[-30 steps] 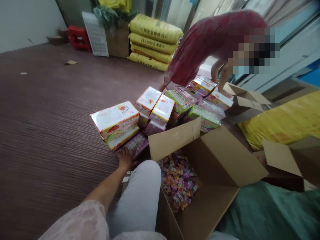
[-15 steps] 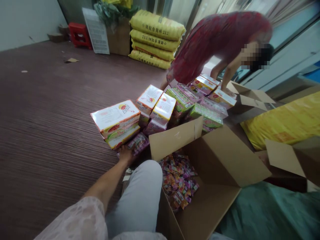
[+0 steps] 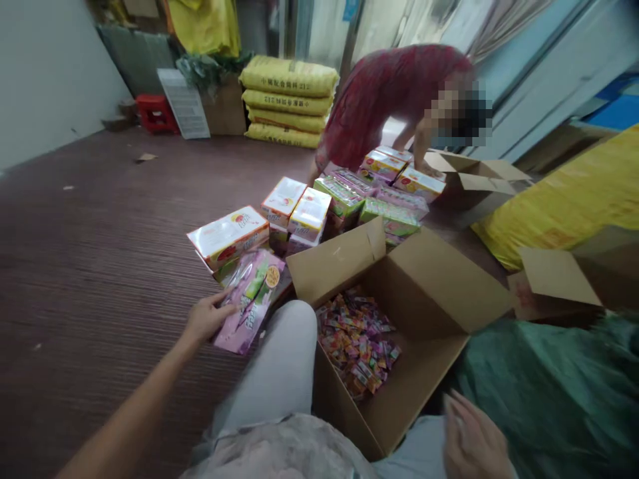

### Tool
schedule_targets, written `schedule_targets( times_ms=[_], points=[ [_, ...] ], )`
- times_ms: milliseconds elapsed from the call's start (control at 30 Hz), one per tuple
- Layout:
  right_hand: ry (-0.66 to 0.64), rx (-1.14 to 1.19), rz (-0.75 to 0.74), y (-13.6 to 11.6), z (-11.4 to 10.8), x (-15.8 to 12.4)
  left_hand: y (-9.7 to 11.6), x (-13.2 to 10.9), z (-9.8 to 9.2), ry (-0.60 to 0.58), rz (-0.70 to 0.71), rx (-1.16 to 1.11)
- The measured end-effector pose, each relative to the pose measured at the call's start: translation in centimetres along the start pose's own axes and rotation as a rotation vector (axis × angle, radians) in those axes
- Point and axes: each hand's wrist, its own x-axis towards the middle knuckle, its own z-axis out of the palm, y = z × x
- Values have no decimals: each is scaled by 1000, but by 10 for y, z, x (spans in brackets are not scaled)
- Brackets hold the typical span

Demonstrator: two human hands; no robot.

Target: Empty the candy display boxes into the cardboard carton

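Note:
My left hand [image 3: 212, 318] grips the near edge of a purple box [image 3: 249, 299] with a fruit picture, tilted above the floor beside my knee. Behind it stands a small stack topped by a white and orange box [image 3: 232, 233]. A large open carton [image 3: 429, 372] sits before me, many small colourful sachets [image 3: 357, 342] heaped on its left side. At the lower right, slightly blurred, my right hand [image 3: 472, 436] hovers near the carton's near corner. Its fingers look stretched out, and I see nothing in them.
A person in red [image 3: 394, 93] bends over stacked product boxes [image 3: 377, 166] at the back. Open cartons [image 3: 472, 183] and a yellow sack [image 3: 564, 193] lie to the right, with green sacking [image 3: 539, 386] nearer me. Stacked yellow bags [image 3: 287, 100] and a red stool [image 3: 156, 113] stand behind.
My left hand has lifted the purple box from beside the stack and brought it up towards me. My right hand has come into view at the lower right.

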Motion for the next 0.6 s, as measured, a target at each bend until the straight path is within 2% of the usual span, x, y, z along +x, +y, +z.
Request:
schedule_targets(
  times_ms=[67, 100, 167, 233, 300, 400, 500, 600],
  points=[
    [5, 246, -54, -48, 6, 55, 41, -13, -27, 48, 138, -26],
    [25, 352, -129, -71, 8, 84, 64, -20, -36, 49, 207, -15],
    [7, 459, -311, -110, 9, 134, 111, -34, -39, -10, 356, -33],
    [-94, 408, -476, -131, 8, 168, 148, -48, -28, -91, 486, -68],
    [-199, 279, -556, -133, 6, 184, 172, -57, -9, -167, 568, -105],
    [-359, 144, -581, -114, 5, 181, 185, -55, 24, -356, 561, -245],
    [-439, 174, -582, -89, 2, 167, 188, -43, 57, -689, 377, -506],
    [-368, 287, -531, -75, -7, 165, 190, -36, 84, -936, 117, -688]
  ],
)
